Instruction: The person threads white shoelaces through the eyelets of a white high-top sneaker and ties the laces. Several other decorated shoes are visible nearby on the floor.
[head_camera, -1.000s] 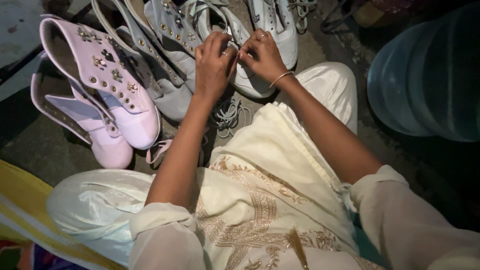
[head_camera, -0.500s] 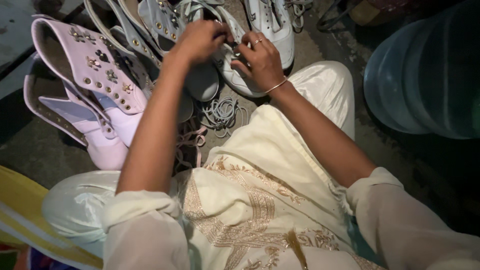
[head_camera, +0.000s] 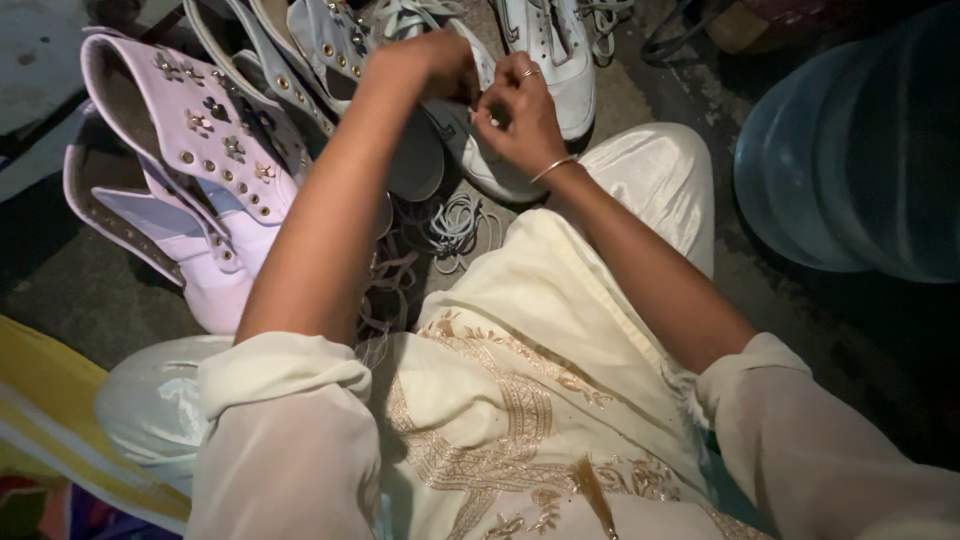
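Both my hands work at a white lace-up shoe (head_camera: 470, 160) lying on the floor in front of my knees. My left hand (head_camera: 425, 65) grips its upper part by the eyelets. My right hand (head_camera: 520, 115), with a ring and a thin bangle, pinches the white lace at the same spot. A loose coil of white lace (head_camera: 455, 225) lies just below the shoe. My cream embroidered clothing fills the lower part of the view.
A pale pink studded boot (head_camera: 190, 190) lies at the left, with several white and grey shoes (head_camera: 330, 50) behind it. Another white shoe (head_camera: 555, 60) sits at the top. A large blue water jug (head_camera: 860, 140) stands at the right. Yellow cloth (head_camera: 50, 420) lies at lower left.
My left hand has moved up and away along the shoe while my right hand has stayed at the lace. The view has shifted slightly to the left.
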